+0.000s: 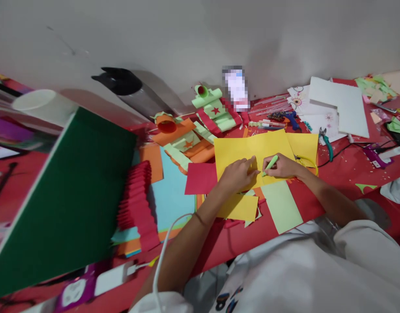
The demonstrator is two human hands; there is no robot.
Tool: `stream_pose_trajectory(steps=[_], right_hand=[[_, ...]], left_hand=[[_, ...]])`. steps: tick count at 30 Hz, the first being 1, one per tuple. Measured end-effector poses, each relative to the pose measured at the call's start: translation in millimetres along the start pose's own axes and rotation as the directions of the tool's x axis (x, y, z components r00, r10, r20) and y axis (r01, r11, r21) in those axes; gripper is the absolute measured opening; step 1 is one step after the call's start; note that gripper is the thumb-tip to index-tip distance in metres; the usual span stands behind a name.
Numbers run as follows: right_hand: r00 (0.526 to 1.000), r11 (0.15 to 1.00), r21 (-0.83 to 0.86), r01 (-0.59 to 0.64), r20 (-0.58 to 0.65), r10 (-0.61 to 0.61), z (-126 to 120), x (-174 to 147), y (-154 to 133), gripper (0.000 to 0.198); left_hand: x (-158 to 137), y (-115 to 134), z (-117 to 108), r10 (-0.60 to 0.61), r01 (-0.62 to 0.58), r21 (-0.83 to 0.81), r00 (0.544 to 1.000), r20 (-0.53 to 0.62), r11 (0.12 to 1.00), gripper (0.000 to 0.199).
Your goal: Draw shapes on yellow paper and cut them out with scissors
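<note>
My right hand (283, 167) grips a light green pen (271, 162), its tip down at the lower part of a large yellow paper sheet (240, 150). Left of the pen, my left hand (238, 174) rests flat on the same sheet with the fingers apart. Yellow-handled scissors (309, 163) lie by my right wrist, partly hidden. Below the hands are a smaller yellow piece (239, 208) and a pale green strip (282, 206). A red paper piece (200, 179) sits beside my left forearm.
A green board (66, 195) stands at the left, near pleated red paper (137, 206). Paper rolls with stars (216, 111), a phone (236, 89), a glue gun (293, 119) and teal pliers (326, 143) lie behind. A white cable (163, 252) crosses by my left arm.
</note>
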State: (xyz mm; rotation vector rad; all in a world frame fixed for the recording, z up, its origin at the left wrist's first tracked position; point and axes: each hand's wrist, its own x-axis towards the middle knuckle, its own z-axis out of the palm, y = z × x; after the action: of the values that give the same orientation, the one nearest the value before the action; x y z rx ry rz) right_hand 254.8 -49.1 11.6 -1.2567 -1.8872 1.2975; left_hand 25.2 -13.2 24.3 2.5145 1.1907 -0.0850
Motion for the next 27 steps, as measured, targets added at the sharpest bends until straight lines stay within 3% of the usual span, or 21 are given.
stream_pose_trajectory(steps=[4, 10, 14, 18, 20, 23, 25, 27], right_hand=[[1.0, 1.0, -0.025, 0.007, -0.02, -0.008, 0.3, 1.1, 4.6, 0.016], [0.999, 0.999, 0.035, 0.009, 0.051, -0.011, -4.1, -0.5, 0.5, 0.016], [0.992, 0.984, 0.173, 0.043, -0.12, -0.023, -8.2, 1.0, 5.2, 0.019], [0.925, 0.976, 0.214, 0.048, -0.379, 0.037, -14.0, 3.9, 11.9, 0.024], [0.872, 0.992, 0.112, 0.055, -0.489, 0.007, -19.4, 3.6, 14.8, 0.026], [0.818, 0.975, -0.215, 0.059, -0.55, -0.171, -31.0, 0.8, 21.9, 0.03], [0.814, 0.913, -0.407, 0.035, -0.518, -0.263, -39.7, -1.0, 28.5, 0.034], [0.822, 0.864, -0.503, -0.006, -0.495, -0.283, -47.3, -1.7, 35.1, 0.035]], left_hand=[[0.1, 1.9, 0.7, 0.002, -0.003, -0.017, 1.0, -0.02, 1.0, 0.06], [0.7, -0.1, 7.5, 0.002, -0.005, -0.045, 0.998, -0.068, 0.999, 0.059], [0.8, -5.2, 12.4, 0.026, -0.033, -0.065, 0.994, -0.105, 0.997, 0.057], [-3.5, -11.2, 12.9, 0.088, -0.094, -0.05, 0.99, -0.114, 0.994, 0.053], [-8.0, -14.5, 10.7, 0.133, -0.136, -0.026, 0.985, -0.111, 0.99, 0.048], [-17.9, -21.9, 5.3, 0.179, -0.175, 0.036, 0.973, -0.144, 0.984, 0.041], [-25.6, -29.3, 1.0, 0.104, -0.094, 0.053, 0.968, -0.228, 0.994, 0.042], [-32.6, -38.1, -3.1, -0.042, 0.061, 0.047, 0.942, -0.332, 0.997, 0.044]])
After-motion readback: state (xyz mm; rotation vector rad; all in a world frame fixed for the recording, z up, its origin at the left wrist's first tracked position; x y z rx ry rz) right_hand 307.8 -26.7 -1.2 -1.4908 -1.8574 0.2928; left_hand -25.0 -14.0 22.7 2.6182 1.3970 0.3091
